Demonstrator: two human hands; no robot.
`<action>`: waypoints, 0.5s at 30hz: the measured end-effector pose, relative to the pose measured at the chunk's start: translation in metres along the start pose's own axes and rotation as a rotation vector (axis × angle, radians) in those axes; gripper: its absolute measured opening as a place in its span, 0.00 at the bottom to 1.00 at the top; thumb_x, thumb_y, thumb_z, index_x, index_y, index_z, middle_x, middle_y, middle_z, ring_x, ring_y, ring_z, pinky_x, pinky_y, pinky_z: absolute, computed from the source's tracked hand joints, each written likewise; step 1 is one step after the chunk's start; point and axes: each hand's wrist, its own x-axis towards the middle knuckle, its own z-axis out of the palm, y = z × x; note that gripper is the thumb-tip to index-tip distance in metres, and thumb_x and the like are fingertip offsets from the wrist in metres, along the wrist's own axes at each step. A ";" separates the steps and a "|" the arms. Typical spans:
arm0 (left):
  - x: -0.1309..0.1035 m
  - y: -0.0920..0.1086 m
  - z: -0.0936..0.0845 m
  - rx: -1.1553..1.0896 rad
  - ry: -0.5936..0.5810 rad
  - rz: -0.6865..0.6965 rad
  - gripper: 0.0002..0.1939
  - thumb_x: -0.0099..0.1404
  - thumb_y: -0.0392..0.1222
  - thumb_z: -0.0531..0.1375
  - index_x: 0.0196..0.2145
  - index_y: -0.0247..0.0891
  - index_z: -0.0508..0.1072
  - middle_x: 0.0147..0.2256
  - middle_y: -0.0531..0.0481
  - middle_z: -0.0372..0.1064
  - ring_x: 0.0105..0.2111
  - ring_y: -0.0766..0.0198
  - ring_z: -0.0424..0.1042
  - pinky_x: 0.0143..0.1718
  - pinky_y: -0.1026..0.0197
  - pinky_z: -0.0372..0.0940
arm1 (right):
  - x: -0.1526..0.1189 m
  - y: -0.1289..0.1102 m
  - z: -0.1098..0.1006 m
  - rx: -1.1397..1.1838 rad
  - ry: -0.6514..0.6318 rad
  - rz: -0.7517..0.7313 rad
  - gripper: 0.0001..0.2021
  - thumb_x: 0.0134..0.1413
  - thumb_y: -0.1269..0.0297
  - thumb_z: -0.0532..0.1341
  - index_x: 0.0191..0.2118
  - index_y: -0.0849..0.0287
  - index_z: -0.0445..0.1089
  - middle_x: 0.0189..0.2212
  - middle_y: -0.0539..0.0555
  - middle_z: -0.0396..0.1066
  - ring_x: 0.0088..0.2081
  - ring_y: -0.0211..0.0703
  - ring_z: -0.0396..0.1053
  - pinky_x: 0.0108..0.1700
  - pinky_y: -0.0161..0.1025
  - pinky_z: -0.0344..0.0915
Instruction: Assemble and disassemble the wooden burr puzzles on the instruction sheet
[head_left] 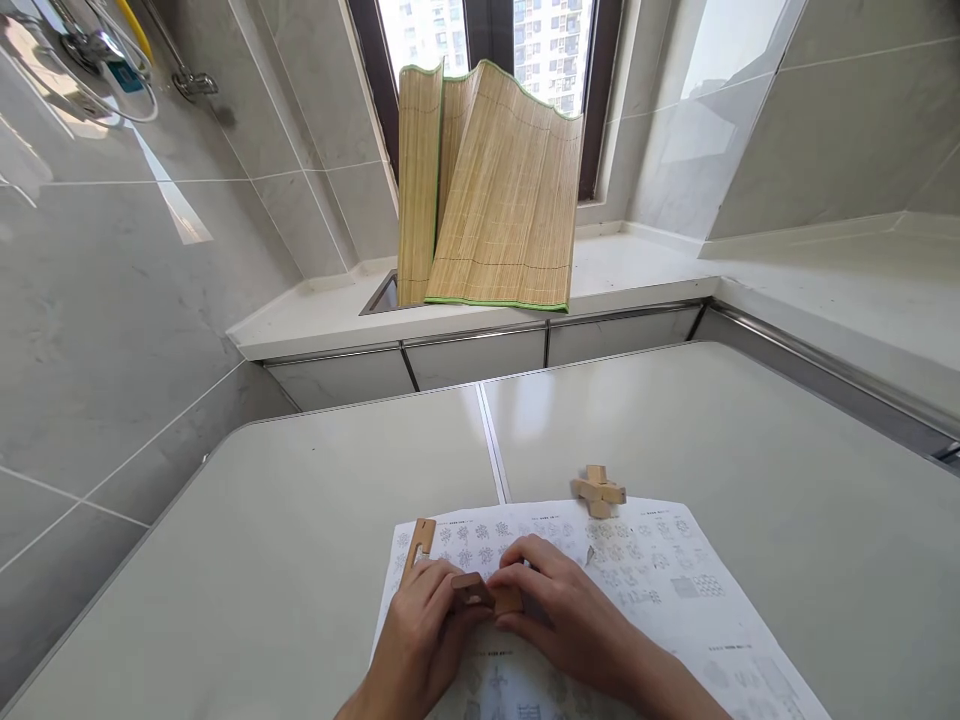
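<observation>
Over the printed sheet, my left hand pinches a dark brown notched wooden puzzle piece. My right hand grips a lighter wooden puzzle piece between thumb and fingers. The two pieces meet between my hands; whether they interlock is hidden by the fingers. Just beyond my left knuckles shows a flat wooden piece with a slot, its near end covered by the hand. Past the sheet's top edge sits a cross-shaped wooden block puzzle, fitted together and apart from both hands.
Rows of small diagrams cover the white paper sheet on the pale tabletop, which has a seam down its middle. Behind the table runs a white ledge with a folded bamboo mat leaning at the window. Tiled walls stand either side.
</observation>
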 end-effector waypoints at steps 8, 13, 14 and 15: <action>0.005 0.006 -0.006 -0.113 0.024 -0.052 0.05 0.78 0.35 0.56 0.44 0.43 0.71 0.35 0.51 0.76 0.34 0.61 0.74 0.37 0.59 0.69 | -0.001 0.000 0.005 0.106 0.032 -0.010 0.17 0.61 0.75 0.69 0.53 0.53 0.73 0.48 0.55 0.72 0.45 0.47 0.77 0.47 0.44 0.77; 0.004 0.008 -0.010 -0.152 -0.010 -0.139 0.05 0.78 0.36 0.56 0.43 0.43 0.70 0.35 0.50 0.75 0.34 0.62 0.73 0.36 0.61 0.68 | -0.001 -0.003 0.006 0.124 0.058 0.006 0.18 0.60 0.76 0.69 0.53 0.53 0.73 0.48 0.55 0.72 0.44 0.46 0.78 0.47 0.43 0.78; 0.003 0.007 -0.010 -0.155 -0.020 -0.143 0.06 0.78 0.36 0.55 0.43 0.43 0.70 0.36 0.50 0.74 0.34 0.62 0.73 0.36 0.61 0.68 | -0.001 -0.004 0.006 0.128 0.058 0.008 0.18 0.60 0.76 0.69 0.53 0.52 0.73 0.48 0.55 0.72 0.44 0.46 0.78 0.46 0.43 0.78; 0.002 0.006 -0.010 -0.156 -0.033 -0.134 0.06 0.78 0.35 0.55 0.44 0.43 0.70 0.36 0.50 0.74 0.35 0.62 0.73 0.36 0.61 0.69 | -0.001 -0.004 0.006 0.130 0.057 0.006 0.18 0.60 0.77 0.69 0.53 0.53 0.73 0.48 0.55 0.72 0.44 0.46 0.78 0.46 0.43 0.78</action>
